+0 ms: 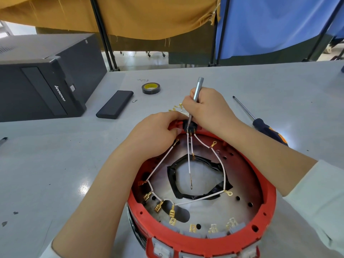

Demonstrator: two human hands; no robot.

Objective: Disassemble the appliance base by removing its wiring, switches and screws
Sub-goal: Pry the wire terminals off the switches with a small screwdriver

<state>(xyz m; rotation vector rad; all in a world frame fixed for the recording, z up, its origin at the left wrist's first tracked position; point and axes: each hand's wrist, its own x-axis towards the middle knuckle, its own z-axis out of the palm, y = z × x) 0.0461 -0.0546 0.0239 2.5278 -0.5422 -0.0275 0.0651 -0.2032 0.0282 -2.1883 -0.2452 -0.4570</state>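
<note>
The round red appliance base (264, 185) lies open side up on the grey table, white wires (222, 164) with brass terminals strung across its inside. At its far rim sits a black socket (189, 125) with brass pins. My left hand (154, 135) grips the red rim beside that socket. My right hand (206, 108) holds a slim silver screwdriver (197, 90) upright, its tip down at the socket. Grey switches (216, 234) line the near rim.
A large black-and-orange screwdriver (260, 123) lies right of my hands. A roll of black tape (151, 88), a flat black case (115, 104) and a loose small bit (134, 100) lie behind the base. A black computer tower (46, 81) stands at the left.
</note>
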